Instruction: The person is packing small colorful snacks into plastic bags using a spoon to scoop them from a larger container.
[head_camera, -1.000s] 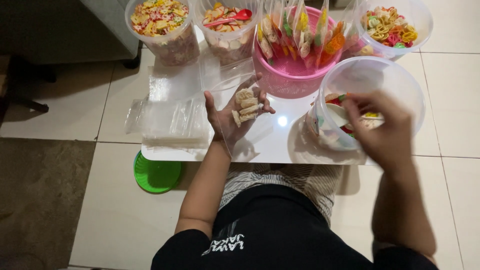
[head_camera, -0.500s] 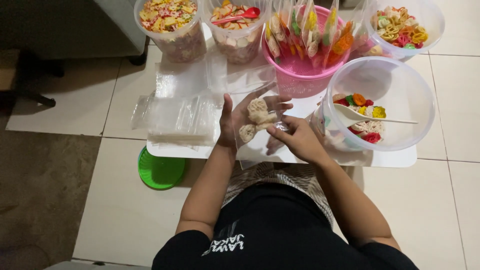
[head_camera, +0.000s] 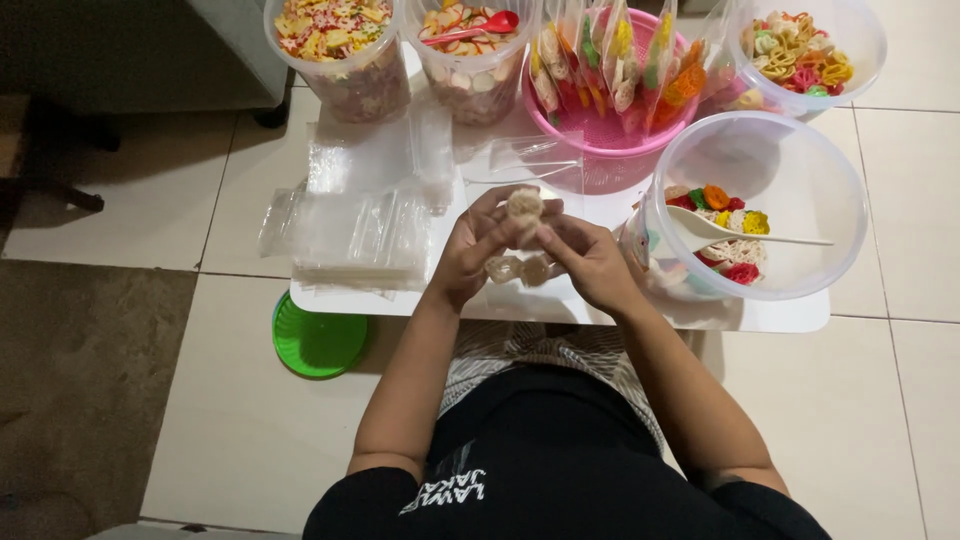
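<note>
Four clear tubs (head_camera: 770, 150) (all holding crackers), one pink basket (head_camera: 600, 135), one green lid (head_camera: 318, 342).

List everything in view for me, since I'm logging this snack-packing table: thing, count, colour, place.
small clear bag: one, clear with pale crackers inside, between both hands
large tub: one, clear, right of the hands, holds coloured crackers
white spoon: one, inside the large tub
pink basket: one, behind the hands, holds filled bags
cracker tubs: three, clear, along the far edge
red spoon: one, in the middle far tub
empty bags: a stack, clear, left of the hands
green lid: one, on the floor
table: one, white
left hand: grip on the bag
right hand: grip on the bag
</note>
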